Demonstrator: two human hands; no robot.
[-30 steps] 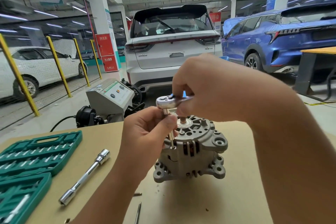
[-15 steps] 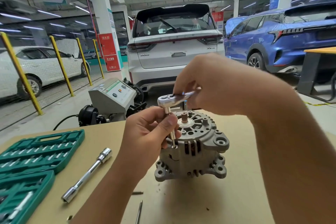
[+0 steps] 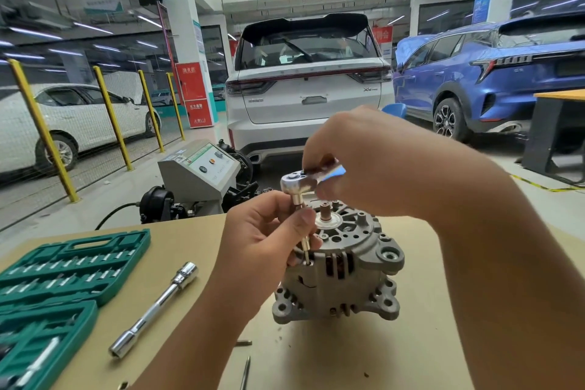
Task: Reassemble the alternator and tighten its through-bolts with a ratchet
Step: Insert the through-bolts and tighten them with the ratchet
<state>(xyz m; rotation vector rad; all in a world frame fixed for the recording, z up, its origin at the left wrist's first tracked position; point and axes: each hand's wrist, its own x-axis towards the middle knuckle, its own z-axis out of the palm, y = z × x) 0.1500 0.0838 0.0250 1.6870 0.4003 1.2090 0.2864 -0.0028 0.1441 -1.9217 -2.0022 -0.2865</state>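
Note:
A grey alternator (image 3: 340,275) stands upright on the tan table (image 3: 380,351), its shaft end pointing up. A chrome ratchet (image 3: 297,182) sits above its left rim, with a thin bit (image 3: 305,248) running down into a bolt hole. My right hand (image 3: 364,161) grips the ratchet handle, most of which is hidden in the fist. My left hand (image 3: 262,237) pinches the socket and bit just under the ratchet head, thumb against the shaft.
An open green socket case (image 3: 63,279) lies at the left. A chrome extension bar (image 3: 155,309) lies between it and my left arm. Loose bolts (image 3: 245,370) lie near the front edge. A grey test machine (image 3: 199,174) stands behind the table; parked cars beyond.
The ratchet handle has swung a little in my right hand while the head stays over the same bolt hole. My left hand keeps its pinch on the bit.

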